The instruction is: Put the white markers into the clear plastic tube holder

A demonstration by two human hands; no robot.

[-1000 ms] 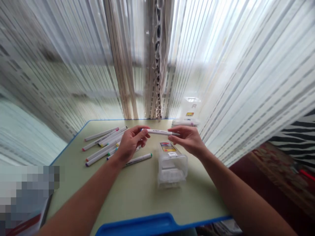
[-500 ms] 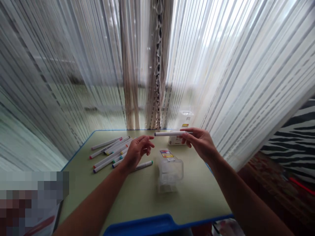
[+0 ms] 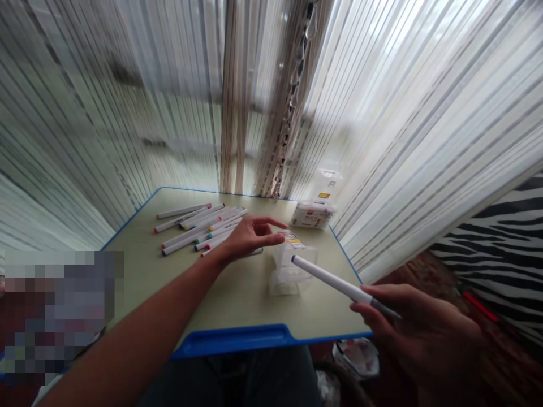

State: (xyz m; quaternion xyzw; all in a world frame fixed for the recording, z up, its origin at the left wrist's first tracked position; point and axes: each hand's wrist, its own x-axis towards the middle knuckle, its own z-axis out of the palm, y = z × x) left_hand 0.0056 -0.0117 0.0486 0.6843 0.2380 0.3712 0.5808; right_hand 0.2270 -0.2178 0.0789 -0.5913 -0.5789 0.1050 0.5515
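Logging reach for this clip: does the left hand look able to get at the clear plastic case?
Probably yes: the left hand looks empty and near the clear plastic case; the white marker in the right hand crosses only the case's right part in view.

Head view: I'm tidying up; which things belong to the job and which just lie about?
In use, it seems:
white marker, in the right hand
clear case, near the left hand
loose markers

Apparently lying about:
labelled box at the back
pale bag, lower right
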